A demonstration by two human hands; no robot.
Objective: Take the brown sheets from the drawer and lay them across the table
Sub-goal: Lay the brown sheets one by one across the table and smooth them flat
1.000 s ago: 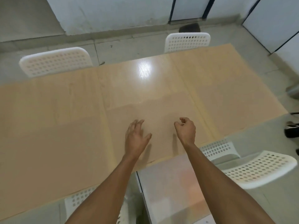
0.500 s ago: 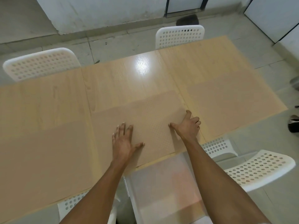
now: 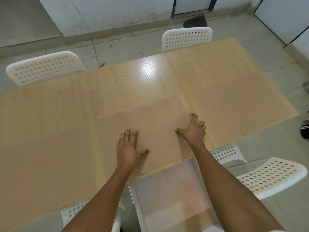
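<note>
**Both hands flat on the middle sheet**

So here's where we're at. We're standing at the near edge of the long wooden table (image 3: 133,84), looking down. Our left hand (image 3: 129,148) lies palm down on the middle brown sheet (image 3: 158,128), fingers spread and thumb out to the side, nothing gripped. Our right hand (image 3: 194,129) is on the same sheet, at its right edge, also opened out, with the fingertips pressing on the paper and the thumb pointing left. It holds nothing either, as far as we can see.

That middle sheet sits at the near side of the table, and its front edge runs just about along the table's edge. There's another brown sheet (image 3: 45,158) on the left, just beside it, and a third brown sheet (image 3: 237,108) on the right, reaching to the table's far right end. The far strip of the tabletop is bare wood with a bright glare spot.

Right below our arms there's the open drawer (image 3: 173,195), a pale translucent thing sticking out from under the table. We can't tell what's in it. White chairs with holes stand around the table: two (image 3: 45,67) (image 3: 186,38) on the far side, one (image 3: 270,176) near our right arm.
</note>
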